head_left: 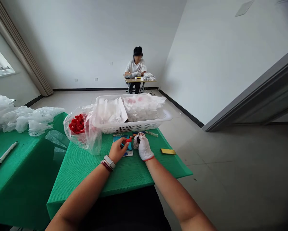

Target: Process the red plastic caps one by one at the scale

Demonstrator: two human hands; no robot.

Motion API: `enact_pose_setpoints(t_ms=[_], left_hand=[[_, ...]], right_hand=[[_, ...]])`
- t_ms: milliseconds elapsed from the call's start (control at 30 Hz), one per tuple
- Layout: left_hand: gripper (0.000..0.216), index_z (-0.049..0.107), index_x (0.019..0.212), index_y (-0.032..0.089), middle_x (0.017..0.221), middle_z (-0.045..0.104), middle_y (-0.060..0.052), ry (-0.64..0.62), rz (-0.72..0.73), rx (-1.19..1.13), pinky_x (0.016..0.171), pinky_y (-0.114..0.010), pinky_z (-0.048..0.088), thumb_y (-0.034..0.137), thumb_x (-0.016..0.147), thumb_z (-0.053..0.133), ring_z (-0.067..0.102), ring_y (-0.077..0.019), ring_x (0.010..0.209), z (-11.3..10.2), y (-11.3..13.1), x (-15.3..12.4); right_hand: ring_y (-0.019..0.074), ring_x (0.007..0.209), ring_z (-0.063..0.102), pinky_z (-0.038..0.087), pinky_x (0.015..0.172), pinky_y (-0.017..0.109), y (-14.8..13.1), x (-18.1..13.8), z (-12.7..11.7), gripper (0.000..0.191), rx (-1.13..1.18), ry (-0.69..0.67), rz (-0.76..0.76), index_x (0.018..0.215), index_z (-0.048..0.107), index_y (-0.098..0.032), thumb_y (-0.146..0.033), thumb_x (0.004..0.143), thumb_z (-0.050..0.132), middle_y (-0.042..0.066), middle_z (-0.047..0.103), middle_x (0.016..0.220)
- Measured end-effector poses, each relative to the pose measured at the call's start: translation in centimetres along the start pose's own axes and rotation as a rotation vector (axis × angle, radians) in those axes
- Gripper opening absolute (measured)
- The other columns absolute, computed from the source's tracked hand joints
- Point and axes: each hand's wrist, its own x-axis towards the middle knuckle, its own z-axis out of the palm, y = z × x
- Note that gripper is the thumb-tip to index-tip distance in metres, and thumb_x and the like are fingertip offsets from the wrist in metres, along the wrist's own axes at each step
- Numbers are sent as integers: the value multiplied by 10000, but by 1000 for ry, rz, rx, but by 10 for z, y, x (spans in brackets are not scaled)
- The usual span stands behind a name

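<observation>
My left hand (117, 150), bare with bands at the wrist, pinches a small red plastic piece (127, 140) between thumb and fingers. Just to its right, my right hand (145, 149) wears a white knitted glove and is closed; something dark shows at its fingers, too small to name. Under my left hand lies a flat blue-and-white device (129, 154) with buttons, partly covered. On the left, a clear plastic bag (93, 142) stands open with many similar red pieces (76, 124) inside.
Behind my hands stands a white plastic basket (144, 125) with clear bags in it. A yellow-and-black block (168, 151) lies near the right edge of the green-covered table (86, 173). On the left table are a marker (4, 156) and plastic bags (38, 117). A person (135, 67) sits at a far table.
</observation>
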Motion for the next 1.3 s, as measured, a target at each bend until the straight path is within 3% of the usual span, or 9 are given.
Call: enact_pose_setpoints(t_ms=[367, 567, 800, 1067, 1300], left_hand=[[174, 623, 1041, 189, 900, 722, -37, -32, 13, -20, 658, -267, 517, 278, 919, 536, 673, -170, 779, 1, 3, -2], [172, 671, 1019, 183, 968, 687, -76, 0, 134, 18, 805, -345, 526, 269, 900, 583, 637, -210, 910, 3, 0, -1], [206, 687, 977, 168, 797, 654, -41, 51, 82, -25, 627, -262, 492, 320, 910, 565, 597, -148, 687, -1, 3, -1], [181, 696, 990, 161, 764, 662, -21, 41, 10, 48, 611, -236, 440, 280, 894, 599, 564, -126, 646, 0, 2, -1], [212, 705, 1021, 168, 786, 670, -32, -8, 35, 60, 586, -230, 430, 295, 893, 595, 550, -119, 614, -1, 7, -2]], right_hand=[[113, 390, 345, 304, 403, 260, -2, -12, 14, 424, 11, 157, -29, 604, 486, -219, -565, 825, 381, -17, 426, 464], [126, 436, 399, 303, 421, 262, -6, -17, 17, 423, -44, 232, -135, 660, 497, -208, -595, 809, 411, -18, 431, 489], [111, 423, 362, 279, 403, 251, -13, -23, 23, 413, -45, 199, -145, 626, 445, -219, -597, 791, 431, -21, 434, 488], [87, 368, 285, 219, 376, 249, -12, -25, 24, 410, 72, 175, -104, 693, 516, -208, -610, 765, 482, -37, 460, 484], [108, 404, 364, 283, 396, 257, -10, -23, 23, 426, 20, 275, -157, 656, 519, -200, -603, 779, 451, -22, 458, 485]])
